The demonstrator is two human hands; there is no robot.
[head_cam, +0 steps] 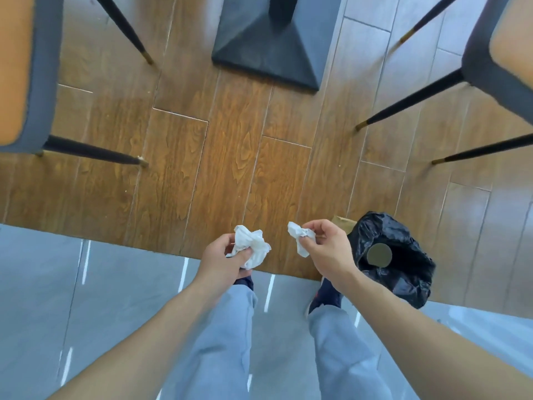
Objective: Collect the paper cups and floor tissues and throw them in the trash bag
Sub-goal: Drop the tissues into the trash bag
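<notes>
Tissue (251, 247), crumpled and feather-light, sits bunched in the left hand (223, 259), fingers closed around it; a smaller wad (300, 235) is pinched by the right hand (327, 246). Soft stuff, likely grippable anywhere. The black trash bag (403, 255) gapes on the floor (225, 157) just beside the right hand, between chairs (26, 70).

White tissues (251, 247); black trash bag (403, 249); brown wood-grain floor (230, 157); orange chairs (14, 67).

Wood-plank floor (230, 157) — black trash bag (403, 255), table base (268, 53), chair legs (95, 151).
</notes>
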